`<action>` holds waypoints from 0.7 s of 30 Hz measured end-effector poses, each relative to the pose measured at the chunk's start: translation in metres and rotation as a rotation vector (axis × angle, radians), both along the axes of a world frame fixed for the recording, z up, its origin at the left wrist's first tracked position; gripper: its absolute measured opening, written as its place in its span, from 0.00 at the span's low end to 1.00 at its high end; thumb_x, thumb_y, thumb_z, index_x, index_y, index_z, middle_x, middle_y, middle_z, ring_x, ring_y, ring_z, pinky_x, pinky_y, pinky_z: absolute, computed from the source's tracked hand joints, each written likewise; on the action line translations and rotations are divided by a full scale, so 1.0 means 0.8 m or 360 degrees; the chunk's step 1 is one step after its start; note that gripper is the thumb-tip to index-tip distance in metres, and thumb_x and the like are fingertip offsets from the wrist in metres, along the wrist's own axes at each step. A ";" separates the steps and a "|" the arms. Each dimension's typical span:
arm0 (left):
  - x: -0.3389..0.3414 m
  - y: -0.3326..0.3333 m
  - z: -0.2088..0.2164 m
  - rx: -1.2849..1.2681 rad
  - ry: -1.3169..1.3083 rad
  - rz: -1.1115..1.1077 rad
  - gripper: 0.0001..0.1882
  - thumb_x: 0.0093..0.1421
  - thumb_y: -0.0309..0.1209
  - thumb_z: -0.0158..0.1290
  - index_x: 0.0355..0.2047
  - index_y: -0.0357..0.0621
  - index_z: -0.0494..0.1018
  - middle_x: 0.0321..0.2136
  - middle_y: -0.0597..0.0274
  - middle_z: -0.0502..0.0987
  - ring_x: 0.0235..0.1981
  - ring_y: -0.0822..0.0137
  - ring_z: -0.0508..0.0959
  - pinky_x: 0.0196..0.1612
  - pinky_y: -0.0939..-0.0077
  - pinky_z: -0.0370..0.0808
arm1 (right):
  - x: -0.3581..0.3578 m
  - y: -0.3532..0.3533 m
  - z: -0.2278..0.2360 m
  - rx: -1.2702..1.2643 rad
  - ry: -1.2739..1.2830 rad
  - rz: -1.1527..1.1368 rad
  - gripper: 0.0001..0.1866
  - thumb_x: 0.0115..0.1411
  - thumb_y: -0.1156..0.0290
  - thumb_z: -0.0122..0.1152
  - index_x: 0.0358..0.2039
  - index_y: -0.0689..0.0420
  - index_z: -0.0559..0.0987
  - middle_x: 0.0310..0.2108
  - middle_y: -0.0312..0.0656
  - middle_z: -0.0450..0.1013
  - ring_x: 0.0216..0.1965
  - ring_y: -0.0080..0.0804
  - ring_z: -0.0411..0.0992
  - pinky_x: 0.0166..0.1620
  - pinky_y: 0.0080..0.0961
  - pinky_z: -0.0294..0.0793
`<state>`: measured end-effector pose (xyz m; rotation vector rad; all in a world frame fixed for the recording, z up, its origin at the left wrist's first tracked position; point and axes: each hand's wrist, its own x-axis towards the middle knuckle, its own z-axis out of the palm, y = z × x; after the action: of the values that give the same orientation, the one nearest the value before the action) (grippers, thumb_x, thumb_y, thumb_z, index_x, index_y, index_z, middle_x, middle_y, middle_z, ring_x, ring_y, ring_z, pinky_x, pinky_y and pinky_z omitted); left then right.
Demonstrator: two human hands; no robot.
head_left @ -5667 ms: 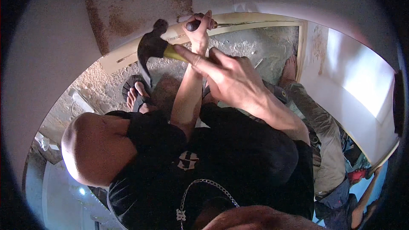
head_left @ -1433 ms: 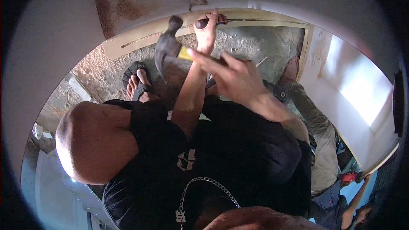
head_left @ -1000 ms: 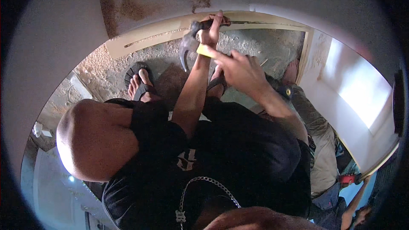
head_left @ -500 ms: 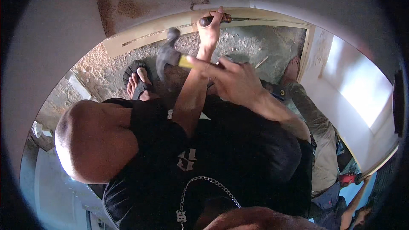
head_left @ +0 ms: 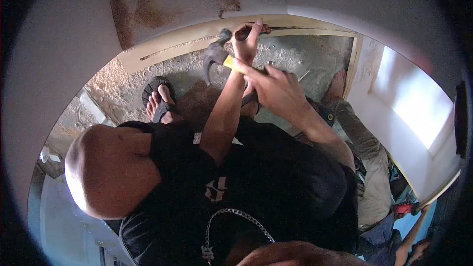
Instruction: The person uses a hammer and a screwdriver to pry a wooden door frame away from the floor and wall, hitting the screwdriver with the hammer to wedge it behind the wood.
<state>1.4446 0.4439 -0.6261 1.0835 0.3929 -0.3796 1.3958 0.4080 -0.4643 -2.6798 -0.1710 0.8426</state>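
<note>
My left hand [head_left: 246, 48] is closed around the dark handle of a chisel [head_left: 242, 34], held along a pale wooden board [head_left: 132, 60]. The tool's thin shaft points right, and its butt end faces left. A long narrow slot runs along the board to the left of this hand. In my right hand [head_left: 278, 88] is a claw hammer [head_left: 216, 54] with a yellow handle, raised over my left forearm. The hammer's face is close to the chisel's butt in the picture; whether they touch I cannot tell.
Wood chips [head_left: 111, 81] cover the floor around my sandalled foot [head_left: 160, 101]. A white panel with a wooden edge [head_left: 404, 113] stands at the right. Beside me, another person's leg [head_left: 362, 133] reaches forward, and a hand grips a red tool [head_left: 403, 209].
The hammer has moved right, closer to the chisel's handle. My left hand keeps its hold on the chisel. The whole view has shifted slightly.
</note>
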 end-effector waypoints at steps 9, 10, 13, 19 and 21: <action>-0.012 -0.017 -0.039 0.0653 0.0019 -0.0281 0.13 0.61 0.38 0.58 0.32 0.39 0.78 0.24 0.65 0.81 0.26 0.70 0.78 0.34 0.76 0.74 | 0.003 -0.006 0.016 0.0035 0.0006 -0.0146 0.30 0.62 0.68 0.57 0.64 0.36 0.66 0.23 0.41 0.70 0.17 0.29 0.70 0.22 0.27 0.77; -0.010 -0.014 -0.041 0.0217 0.0058 -0.0138 0.12 0.61 0.37 0.59 0.30 0.40 0.79 0.23 0.66 0.81 0.24 0.72 0.77 0.33 0.77 0.73 | 0.001 0.000 0.025 0.0150 0.0062 -0.0190 0.28 0.66 0.70 0.50 0.65 0.34 0.64 0.22 0.40 0.70 0.18 0.28 0.69 0.24 0.26 0.77; 0.000 -0.015 -0.027 -0.0048 0.0019 -0.0001 0.10 0.60 0.34 0.60 0.25 0.41 0.79 0.23 0.68 0.80 0.22 0.79 0.73 0.30 0.79 0.72 | 0.002 0.005 0.030 0.0284 -0.0096 -0.0061 0.28 0.66 0.70 0.50 0.66 0.34 0.63 0.23 0.40 0.70 0.18 0.26 0.69 0.24 0.26 0.77; -0.006 -0.015 -0.016 -0.0017 -0.0495 0.0175 0.10 0.62 0.33 0.58 0.28 0.39 0.80 0.26 0.65 0.82 0.27 0.75 0.79 0.36 0.79 0.75 | -0.021 -0.003 0.006 0.0056 0.0094 -0.0023 0.31 0.64 0.69 0.53 0.66 0.33 0.61 0.25 0.40 0.69 0.20 0.26 0.71 0.25 0.28 0.77; 0.011 -0.003 0.003 0.0032 -0.0042 -0.0172 0.13 0.63 0.38 0.57 0.30 0.39 0.79 0.22 0.70 0.77 0.21 0.76 0.71 0.29 0.80 0.70 | -0.009 0.008 0.025 0.0279 0.0053 -0.0055 0.29 0.65 0.69 0.52 0.65 0.34 0.63 0.25 0.40 0.69 0.20 0.29 0.71 0.25 0.29 0.77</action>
<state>1.4533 0.4415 -0.6234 1.1314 0.3160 -0.4573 1.3883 0.4143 -0.4440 -2.4974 -0.1814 0.8215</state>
